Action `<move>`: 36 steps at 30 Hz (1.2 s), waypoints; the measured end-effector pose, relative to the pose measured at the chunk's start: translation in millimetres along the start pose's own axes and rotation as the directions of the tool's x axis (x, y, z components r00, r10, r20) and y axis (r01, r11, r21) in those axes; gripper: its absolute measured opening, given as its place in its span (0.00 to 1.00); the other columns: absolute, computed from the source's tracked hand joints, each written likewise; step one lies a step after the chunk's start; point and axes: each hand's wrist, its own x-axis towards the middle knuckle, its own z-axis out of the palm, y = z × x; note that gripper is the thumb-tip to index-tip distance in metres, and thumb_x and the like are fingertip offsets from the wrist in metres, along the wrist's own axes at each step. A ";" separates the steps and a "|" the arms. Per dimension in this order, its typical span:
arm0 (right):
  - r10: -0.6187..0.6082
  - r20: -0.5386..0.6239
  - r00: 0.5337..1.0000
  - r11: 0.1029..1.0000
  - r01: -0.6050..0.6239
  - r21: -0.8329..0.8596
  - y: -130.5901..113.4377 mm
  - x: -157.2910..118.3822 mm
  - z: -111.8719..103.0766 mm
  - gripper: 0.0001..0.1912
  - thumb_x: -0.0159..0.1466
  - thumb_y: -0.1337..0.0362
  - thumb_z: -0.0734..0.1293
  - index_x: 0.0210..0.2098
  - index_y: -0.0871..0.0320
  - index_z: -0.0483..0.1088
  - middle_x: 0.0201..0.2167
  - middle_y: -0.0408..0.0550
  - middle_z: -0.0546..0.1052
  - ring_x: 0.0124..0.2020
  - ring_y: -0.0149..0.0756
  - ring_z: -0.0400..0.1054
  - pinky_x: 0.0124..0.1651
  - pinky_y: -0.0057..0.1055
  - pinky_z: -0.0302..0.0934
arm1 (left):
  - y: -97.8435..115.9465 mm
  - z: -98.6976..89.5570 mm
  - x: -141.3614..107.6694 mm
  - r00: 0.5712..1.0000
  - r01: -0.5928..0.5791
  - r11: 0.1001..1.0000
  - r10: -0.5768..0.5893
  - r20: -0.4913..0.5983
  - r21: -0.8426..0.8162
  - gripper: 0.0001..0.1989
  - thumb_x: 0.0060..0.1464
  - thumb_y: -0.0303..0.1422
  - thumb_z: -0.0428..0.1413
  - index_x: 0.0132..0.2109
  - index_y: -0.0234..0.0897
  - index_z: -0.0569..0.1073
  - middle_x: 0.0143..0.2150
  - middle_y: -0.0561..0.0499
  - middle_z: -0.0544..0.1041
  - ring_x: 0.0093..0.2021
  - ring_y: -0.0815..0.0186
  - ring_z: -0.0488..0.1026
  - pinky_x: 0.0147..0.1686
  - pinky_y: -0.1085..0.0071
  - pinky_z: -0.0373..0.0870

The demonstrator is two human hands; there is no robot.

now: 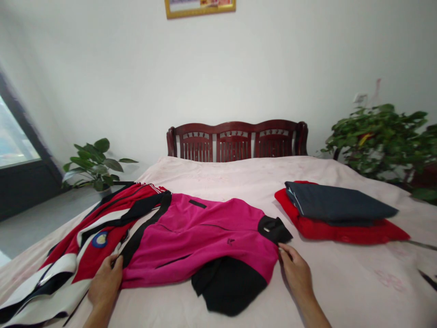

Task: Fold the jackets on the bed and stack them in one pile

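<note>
Double bed [259, 182], pale pink sheet, was seen from the foot, with a dark red wooden slatted headboard [237, 141] behind it. Window [17, 136] stood at far left. Two leafy potted plants flanked the bed: the larger [378, 141] at right, the smaller [94, 164] at left.

On the bed's near left lay a red, white and black track jacket [99, 228], overlapped by a magenta-and-black fleece jacket [198, 237], spread flat at centre with a black collar at right. At right, apart from both, a folded navy garment [336, 202] sat on a folded red garment [341, 232].

Left hand [105, 282]: fingers at the fleece's lower left edge, beside the track jacket. Right hand [296, 271]: fingertips [282, 248] at the fleece's edge below the collar. Grip on the fabric could not be determined for either hand.
</note>
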 end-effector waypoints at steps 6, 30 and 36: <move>-0.005 -0.006 1.000 1.000 0.005 0.004 1.4 -0.5 -0.2 0.27 0.55 0.45 0.62 0.43 0.56 0.78 0.46 0.53 0.81 0.50 0.51 0.73 0.53 0.43 0.63 | 1.0 -1.2 -1.7 1.000 0.012 1.000 -0.012 0.005 0.023 0.29 0.61 0.50 0.39 0.58 0.39 0.70 0.55 0.37 0.77 0.50 0.46 0.77 0.45 0.57 0.71; -0.006 0.000 1.000 1.000 0.006 -0.005 -2.4 -2.5 -1.1 0.27 0.55 0.45 0.61 0.44 0.55 0.77 0.47 0.52 0.81 0.51 0.51 0.72 0.54 0.42 0.64 | 1.4 -0.5 -1.3 1.000 0.024 0.999 -0.024 0.003 0.031 0.29 0.62 0.50 0.39 0.59 0.40 0.70 0.54 0.37 0.78 0.48 0.45 0.77 0.42 0.57 0.71; 0.015 0.019 1.000 1.000 -0.015 0.000 -2.7 -2.0 -1.6 0.28 0.55 0.45 0.61 0.45 0.55 0.77 0.48 0.52 0.80 0.52 0.51 0.71 0.56 0.42 0.62 | 0.8 -0.7 -1.8 1.000 0.008 0.999 -0.008 0.008 0.032 0.29 0.62 0.50 0.39 0.58 0.39 0.70 0.53 0.37 0.78 0.48 0.45 0.77 0.43 0.57 0.71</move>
